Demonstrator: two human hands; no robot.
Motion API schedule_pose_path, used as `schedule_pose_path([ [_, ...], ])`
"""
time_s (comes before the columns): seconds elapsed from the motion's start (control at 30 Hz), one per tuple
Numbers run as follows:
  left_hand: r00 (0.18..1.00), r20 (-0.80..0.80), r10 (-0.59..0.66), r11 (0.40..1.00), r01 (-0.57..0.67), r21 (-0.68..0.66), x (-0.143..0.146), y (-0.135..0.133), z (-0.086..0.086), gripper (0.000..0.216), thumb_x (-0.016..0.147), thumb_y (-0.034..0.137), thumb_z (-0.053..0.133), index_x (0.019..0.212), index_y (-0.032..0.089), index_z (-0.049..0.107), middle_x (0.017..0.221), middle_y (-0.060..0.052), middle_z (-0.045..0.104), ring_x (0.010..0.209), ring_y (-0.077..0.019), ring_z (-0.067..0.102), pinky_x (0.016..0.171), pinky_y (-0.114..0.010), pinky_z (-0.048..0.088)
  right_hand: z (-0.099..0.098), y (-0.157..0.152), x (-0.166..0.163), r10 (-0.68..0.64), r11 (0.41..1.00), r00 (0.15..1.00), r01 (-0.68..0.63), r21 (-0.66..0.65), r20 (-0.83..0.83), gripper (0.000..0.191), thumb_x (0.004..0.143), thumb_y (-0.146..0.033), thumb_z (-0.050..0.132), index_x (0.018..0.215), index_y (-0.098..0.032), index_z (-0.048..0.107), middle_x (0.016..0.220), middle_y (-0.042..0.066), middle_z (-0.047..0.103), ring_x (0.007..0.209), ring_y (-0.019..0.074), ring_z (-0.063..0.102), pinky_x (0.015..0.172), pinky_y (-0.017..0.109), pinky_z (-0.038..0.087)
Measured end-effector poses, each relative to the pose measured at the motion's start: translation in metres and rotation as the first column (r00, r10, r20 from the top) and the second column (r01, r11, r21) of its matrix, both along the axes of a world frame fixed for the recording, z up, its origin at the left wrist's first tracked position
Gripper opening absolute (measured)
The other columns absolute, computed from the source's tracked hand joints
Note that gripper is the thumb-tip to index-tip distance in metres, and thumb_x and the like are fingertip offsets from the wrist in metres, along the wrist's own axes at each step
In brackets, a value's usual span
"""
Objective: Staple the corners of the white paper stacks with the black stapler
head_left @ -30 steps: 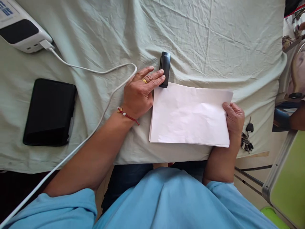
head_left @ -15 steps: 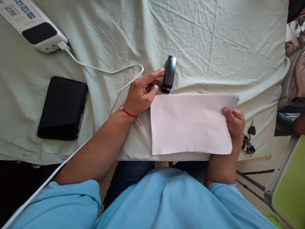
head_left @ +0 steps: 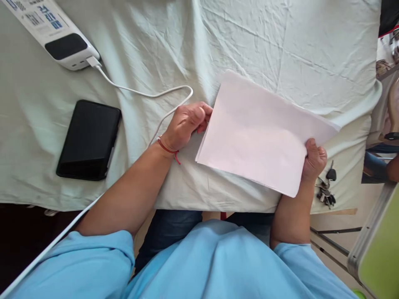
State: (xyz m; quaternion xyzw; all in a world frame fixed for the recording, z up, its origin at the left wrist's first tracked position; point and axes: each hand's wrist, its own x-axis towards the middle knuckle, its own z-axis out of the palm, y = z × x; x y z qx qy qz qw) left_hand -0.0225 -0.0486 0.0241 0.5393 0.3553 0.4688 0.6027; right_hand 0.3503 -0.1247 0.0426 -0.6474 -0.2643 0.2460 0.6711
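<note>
A stack of white paper (head_left: 262,128) is raised and tilted over the pale green cloth (head_left: 249,37). My right hand (head_left: 314,160) grips its lower right corner, thumb on top. My left hand (head_left: 187,121) rests on the cloth at the paper's left edge. Its fingers are curled and their tips reach under the sheet. What they hold, if anything, is hidden by the paper. A red cord bracelet (head_left: 168,149) sits on my left wrist.
A black phone (head_left: 89,139) lies to the left. A white power strip (head_left: 59,37) at top left feeds a white cable (head_left: 140,92) that runs past my left hand. Keys (head_left: 326,192) lie by the right table edge, a green chair (head_left: 380,245) beyond.
The paper has been lifted and swung up to the left, and now covers the black stapler that lay above it. My left fingers, stretched out earlier, have curled at the paper's edge.
</note>
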Motion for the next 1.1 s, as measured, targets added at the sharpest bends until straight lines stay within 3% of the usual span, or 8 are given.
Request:
schedule_pose_path([
  [0.1, 0.993, -0.117, -0.021, 1.0, 0.023, 0.015, 0.0, 0.001, 0.002, 0.062, 0.08, 0.075, 0.102, 0.077, 0.023, 0.067, 0.069, 0.001, 0.058, 0.063, -0.0134, 0.048, 0.057, -0.032, 0.036, -0.004, 0.003, 0.001, -0.002, 1.0, 1.0, 0.002, 0.012, 0.007, 0.041, 0.075, -0.046, 0.102, 0.087, -0.017, 0.077, 0.093, 0.007, 0.081, 0.102, 0.0187, 0.075, 0.096, 0.028, 0.07],
  [0.2, 0.985, -0.157, 0.066, 0.997, -0.059, 0.051, 0.001, 0.004, -0.001, 0.053, 0.086, 0.057, 0.099, 0.073, 0.024, 0.06, 0.066, 0.004, 0.049, 0.061, -0.0119, 0.04, 0.056, -0.032, 0.029, -0.008, 0.003, -0.001, 0.013, 0.999, 1.0, -0.014, 0.033, 0.001, 0.038, 0.076, -0.045, 0.1, 0.091, -0.017, 0.079, 0.103, 0.008, 0.085, 0.107, 0.019, 0.077, 0.101, 0.029, 0.071],
  [0.33, 0.968, -0.131, 0.213, 0.975, -0.202, 0.088, 0.002, 0.006, -0.006, 0.063, 0.093, 0.063, 0.095, 0.068, 0.024, 0.052, 0.063, 0.005, 0.038, 0.06, -0.0108, 0.031, 0.056, -0.033, 0.022, -0.012, 0.003, -0.006, 0.122, 0.992, 0.992, -0.121, 0.044, -0.021, 0.038, 0.074, -0.044, 0.1, 0.09, -0.018, 0.078, 0.107, 0.011, 0.086, 0.114, 0.022, 0.08, 0.109, 0.033, 0.07],
  [0.43, 0.958, -0.151, 0.245, 0.967, -0.229, 0.114, 0.003, 0.007, -0.007, 0.069, 0.099, 0.071, 0.089, 0.066, 0.024, 0.051, 0.063, 0.004, 0.036, 0.061, -0.0111, 0.027, 0.057, -0.034, 0.022, -0.015, 0.003, -0.007, 0.177, 0.984, 0.984, -0.177, -0.009, 0.013, 0.04, 0.068, -0.042, 0.105, 0.087, -0.017, 0.079, 0.098, 0.009, 0.086, 0.101, 0.0192, 0.078, 0.099, 0.031, 0.069],
  [0.63, 0.988, -0.124, 0.087, 0.996, -0.082, 0.047, 0.004, 0.008, -0.006, 0.043, 0.081, 0.051, 0.098, 0.081, 0.024, 0.065, 0.078, 0.0, 0.062, 0.072, -0.0149, 0.054, 0.064, -0.031, 0.044, -0.016, 0.008, -0.004, 0.105, 0.994, 0.991, -0.103, -0.028, 0.088, 0.037, 0.072, -0.043, 0.101, 0.09, -0.017, 0.082, 0.092, 0.005, 0.084, 0.097, 0.0169, 0.074, 0.094, 0.027, 0.065],
  [0.87, 0.962, -0.223, 0.158, 0.982, -0.13, 0.136, 0.002, 0.009, -0.004, 0.054, 0.095, 0.058, 0.088, 0.069, 0.024, 0.057, 0.063, 0.003, 0.045, 0.063, -0.0122, 0.036, 0.057, -0.03, 0.033, -0.013, 0.009, -0.009, 0.11, 0.993, 0.985, -0.113, 0.018, 0.134, 0.034, 0.08, -0.042, 0.097, 0.095, -0.017, 0.079, 0.099, 0.005, 0.085, 0.097, 0.0149, 0.074, 0.103, 0.028, 0.065],
  [1.0, 0.977, -0.21, 0.044, 0.997, -0.029, 0.074, 0.003, 0.008, -0.003, 0.041, 0.084, 0.051, 0.094, 0.076, 0.022, 0.065, 0.071, 0.001, 0.061, 0.066, -0.0132, 0.05, 0.059, -0.028, 0.041, -0.017, 0.011, -0.004, 0.062, 0.996, 0.989, -0.071, 0.057, 0.135, 0.035, 0.077, -0.041, 0.098, 0.093, -0.017, 0.078, 0.099, 0.005, 0.084, 0.096, 0.014, 0.072, 0.094, 0.024, 0.063],
  [1.1, 0.973, -0.23, 0.016, 0.998, -0.002, 0.061, 0.004, 0.007, -0.004, 0.03, 0.08, 0.043, 0.09, 0.078, 0.022, 0.068, 0.073, 0.0, 0.065, 0.066, -0.0139, 0.053, 0.06, -0.029, 0.041, -0.019, 0.013, 0.0, 0.049, 0.995, 0.988, -0.062, 0.079, 0.146, 0.035, 0.081, -0.042, 0.095, 0.096, -0.017, 0.077, 0.099, 0.007, 0.083, 0.1, 0.0147, 0.074, 0.098, 0.023, 0.064],
])
